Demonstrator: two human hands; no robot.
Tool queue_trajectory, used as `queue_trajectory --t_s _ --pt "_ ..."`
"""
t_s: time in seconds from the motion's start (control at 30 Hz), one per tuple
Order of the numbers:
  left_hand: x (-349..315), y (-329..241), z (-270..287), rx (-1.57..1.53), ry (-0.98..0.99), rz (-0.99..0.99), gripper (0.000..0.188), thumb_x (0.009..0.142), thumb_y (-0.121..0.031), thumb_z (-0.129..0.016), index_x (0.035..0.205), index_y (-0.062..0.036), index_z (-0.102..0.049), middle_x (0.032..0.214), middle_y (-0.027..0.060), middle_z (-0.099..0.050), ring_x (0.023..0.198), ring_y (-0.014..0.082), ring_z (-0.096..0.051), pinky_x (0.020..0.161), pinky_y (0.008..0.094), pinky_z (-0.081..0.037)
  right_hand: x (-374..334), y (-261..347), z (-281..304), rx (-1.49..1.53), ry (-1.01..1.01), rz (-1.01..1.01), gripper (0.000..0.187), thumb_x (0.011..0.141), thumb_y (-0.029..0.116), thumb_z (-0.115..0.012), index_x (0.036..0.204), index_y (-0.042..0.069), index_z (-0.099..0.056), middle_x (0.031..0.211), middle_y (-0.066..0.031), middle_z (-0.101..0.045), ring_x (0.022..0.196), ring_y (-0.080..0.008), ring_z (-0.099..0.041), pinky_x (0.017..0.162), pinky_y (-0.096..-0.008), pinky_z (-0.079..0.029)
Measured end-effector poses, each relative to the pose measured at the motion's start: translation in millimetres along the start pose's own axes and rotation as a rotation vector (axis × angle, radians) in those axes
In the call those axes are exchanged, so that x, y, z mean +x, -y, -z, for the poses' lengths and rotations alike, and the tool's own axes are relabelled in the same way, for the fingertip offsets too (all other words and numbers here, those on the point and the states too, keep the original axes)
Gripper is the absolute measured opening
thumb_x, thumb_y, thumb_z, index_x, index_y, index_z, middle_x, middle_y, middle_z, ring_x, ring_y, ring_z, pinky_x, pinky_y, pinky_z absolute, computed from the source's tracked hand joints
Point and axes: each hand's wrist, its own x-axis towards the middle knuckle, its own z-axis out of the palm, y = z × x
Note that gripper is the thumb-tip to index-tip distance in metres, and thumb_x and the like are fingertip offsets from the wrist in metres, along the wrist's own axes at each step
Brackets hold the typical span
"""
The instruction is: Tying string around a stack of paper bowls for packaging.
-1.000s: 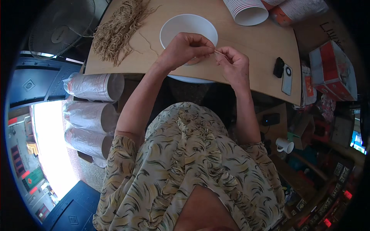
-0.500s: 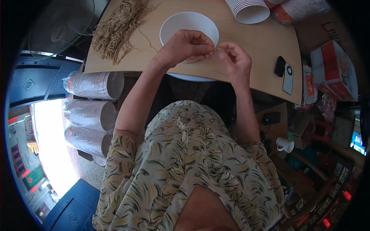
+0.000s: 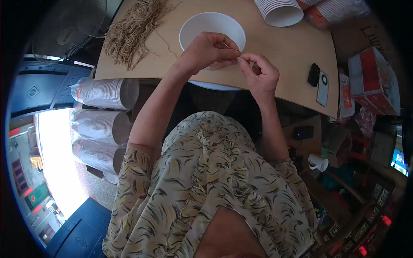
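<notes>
My left hand and my right hand meet fingertip to fingertip above the table's near edge. Both are closed in a pinch; what they hold is too small to make out. Just beyond my left hand stands a round white tub, its near side partly hidden by that hand. A heap of tan, crinkled strands lies on the far left of the table. One loose strand trails from it toward the tub.
The wooden table bears stacked white paper buckets at the far right, plus a phone and a small black object. Plastic-wrapped bucket stacks are at the left, below a fan. A white mug is lower right.
My right hand has moved slightly left and down, and its fingertips now touch those of my left hand. The left hand has hardly moved.
</notes>
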Motion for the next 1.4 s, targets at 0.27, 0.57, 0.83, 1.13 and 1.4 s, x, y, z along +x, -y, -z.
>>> queue_trajectory --t_s 0.27,0.57,0.83,1.13,1.4 --pt "-2.2 -2.8 -0.7 -0.024 -0.001 0.018 0.017 0.088 -0.006 -0.074 0.1 0.0052 -0.07 0.091 0.0109 -0.074 0.083 0.0124 -0.071 0.077 0.0234 -0.058 -1.9 -7.6 0.1 0.201 -0.002 -0.162 0.01 0.09 0.005 -0.073 0.096 -0.003 -0.071 0.078 0.0031 -0.065 0.065 -0.0007 -0.053 0.057 -0.0186 -0.042" --pt "-0.8 -0.4 -4.8 0.071 -0.048 -0.019 0.016 0.086 -0.005 -0.074 0.098 0.0046 -0.072 0.089 0.0099 -0.075 0.082 0.0117 -0.071 0.076 0.0231 -0.058 4.1 -8.5 3.7 0.393 0.043 -0.325 0.012 0.089 0.008 -0.073 0.095 -0.003 -0.072 0.079 -0.0001 -0.067 0.071 -0.0043 -0.058 0.065 -0.0187 -0.046" --pt "-2.4 2.9 -11.8 0.126 -0.092 -0.051 0.017 0.083 -0.008 -0.077 0.097 0.0026 -0.074 0.086 0.0084 -0.075 0.079 0.01 -0.071 0.071 0.0225 -0.057 8.1 -13.4 9.9 0.696 0.024 -0.649 0.014 0.085 0.011 -0.078 0.094 0.001 -0.073 0.074 -0.0017 -0.065 0.06 -0.0051 -0.053 0.052 -0.0183 -0.035" --pt "-3.1 7.4 -15.1 0.248 -0.134 -0.128 0.019 0.079 -0.008 -0.079 0.096 0.0011 -0.076 0.086 0.009 -0.076 0.079 0.0124 -0.072 0.075 0.0264 -0.058 5.7 -13.5 10.4 0.737 -0.009 -0.68 0.012 0.085 0.009 -0.077 0.091 0.0 -0.073 0.072 -0.0018 -0.063 0.054 -0.0038 -0.047 0.049 -0.0186 -0.031" --pt "-4.8 5.6 -13.7 0.194 -0.115 -0.095 0.018 0.082 -0.009 -0.077 0.096 0.0022 -0.076 0.084 0.0085 -0.076 0.078 0.0107 -0.071 0.071 0.0237 -0.057 0.8 2.9 14.4 0.636 0.002 -0.573 0.017 0.093 0.015 -0.071 0.096 -0.002 -0.072 0.075 -0.0034 -0.064 0.057 -0.0043 -0.048 0.049 -0.0186 -0.033"
